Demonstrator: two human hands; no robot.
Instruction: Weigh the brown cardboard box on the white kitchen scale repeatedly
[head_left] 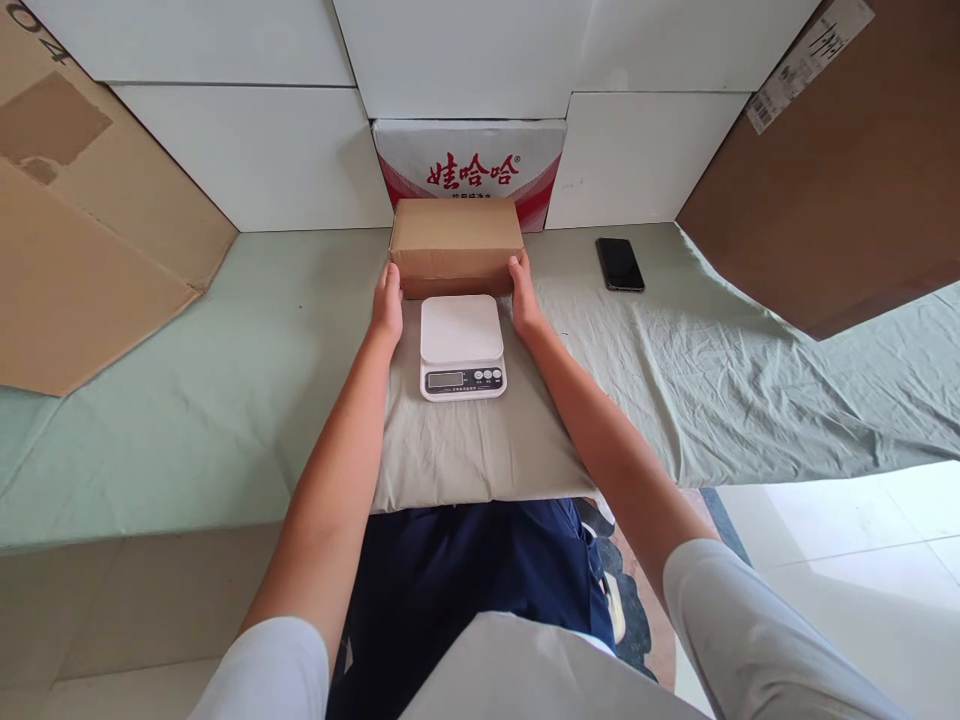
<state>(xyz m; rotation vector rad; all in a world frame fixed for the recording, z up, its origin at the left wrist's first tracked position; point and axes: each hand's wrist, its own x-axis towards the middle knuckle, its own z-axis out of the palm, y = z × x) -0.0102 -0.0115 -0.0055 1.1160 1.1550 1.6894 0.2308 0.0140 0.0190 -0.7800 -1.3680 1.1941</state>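
Observation:
Both my hands grip a closed brown cardboard box (456, 240) by its two sides. My left hand (387, 300) presses on its left side, thumb near the front edge and the other fingers mostly hidden. On the opposite side my right hand (524, 292) holds it the same way. Just in front of the box, between my forearms, a white digital kitchen scale (462, 345) lies flat with its platform bare. The scale's small display and buttons face me. Whether the box rests on the cloth or hangs slightly above it, I cannot tell.
A black phone (620, 264) lies to the right on the green cloth (330, 400). Behind stand a white-and-red carton (472, 165) and white panels (255, 150). Large cardboard pieces flank the table, one at the left (105, 240) and one at the right (840, 190).

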